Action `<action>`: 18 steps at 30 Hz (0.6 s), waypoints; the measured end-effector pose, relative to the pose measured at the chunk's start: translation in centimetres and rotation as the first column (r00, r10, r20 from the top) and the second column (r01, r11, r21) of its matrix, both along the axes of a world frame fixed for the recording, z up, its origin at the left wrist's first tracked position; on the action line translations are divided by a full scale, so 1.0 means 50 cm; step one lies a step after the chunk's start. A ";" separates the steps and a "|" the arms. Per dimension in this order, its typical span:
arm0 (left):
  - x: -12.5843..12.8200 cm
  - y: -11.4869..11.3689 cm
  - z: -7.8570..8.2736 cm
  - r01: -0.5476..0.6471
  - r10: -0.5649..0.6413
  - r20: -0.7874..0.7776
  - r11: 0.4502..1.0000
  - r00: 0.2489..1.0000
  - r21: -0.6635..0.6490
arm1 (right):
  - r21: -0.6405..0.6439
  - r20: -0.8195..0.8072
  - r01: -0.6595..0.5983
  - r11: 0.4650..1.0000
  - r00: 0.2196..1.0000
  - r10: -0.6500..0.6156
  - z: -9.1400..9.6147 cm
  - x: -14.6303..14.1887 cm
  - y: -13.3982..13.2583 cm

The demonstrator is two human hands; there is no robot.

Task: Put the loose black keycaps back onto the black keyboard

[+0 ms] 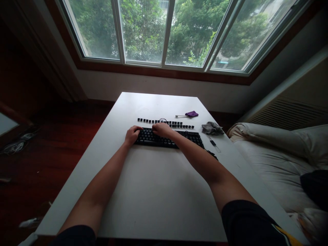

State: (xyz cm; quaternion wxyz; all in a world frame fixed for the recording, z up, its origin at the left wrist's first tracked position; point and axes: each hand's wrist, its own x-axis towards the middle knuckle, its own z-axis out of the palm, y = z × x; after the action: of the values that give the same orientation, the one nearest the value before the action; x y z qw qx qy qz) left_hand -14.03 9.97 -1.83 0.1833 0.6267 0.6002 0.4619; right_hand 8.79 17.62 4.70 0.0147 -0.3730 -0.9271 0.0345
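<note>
A black keyboard (pixel 176 139) lies across the far half of a white table (pixel 153 191). My left hand (pixel 132 134) grips the keyboard's left end, fingers curled round its edge. My right hand (pixel 162 129) rests curled over the keyboard's back edge near the middle, its fingertips hidden; what they pinch, if anything, does not show. Just behind the keyboard runs a row of loose black keycaps (pixel 166 122), with a small wire ring lying among them.
Behind the keycaps lie a purple cloth (pixel 191 113) with a thin tool beside it. A grey rag (pixel 212 128) and a small black-tipped tool (pixel 214 144) lie at the right. A bed (pixel 276 164) flanks the table's right side; windows lie beyond.
</note>
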 end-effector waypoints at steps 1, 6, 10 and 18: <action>0.000 0.001 -0.001 -0.003 0.003 0.007 1.000 1.000 -0.010 | -0.010 0.001 0.006 1.000 1.000 -0.006 0.001 0.002 0.002; -0.004 0.005 -0.006 -0.006 0.010 0.092 0.999 0.996 -0.053 | -0.085 -0.018 -0.005 0.996 1.000 0.004 0.006 0.012 0.010; -0.005 0.003 -0.009 -0.018 0.024 0.128 0.999 0.992 -0.051 | -0.086 -0.044 -0.011 0.996 0.999 0.007 0.003 0.016 0.015; -0.006 -0.011 0.003 -0.105 0.108 0.146 0.994 0.983 -0.029 | -0.147 -0.074 0.027 0.989 0.997 -0.038 -0.011 0.017 0.029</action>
State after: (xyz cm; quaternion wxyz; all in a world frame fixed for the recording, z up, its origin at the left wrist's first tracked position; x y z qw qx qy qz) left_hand -14.33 9.40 -1.69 0.2091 0.5560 0.6226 0.5095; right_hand 9.63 19.06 4.14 0.0235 -0.3866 -0.9146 0.1161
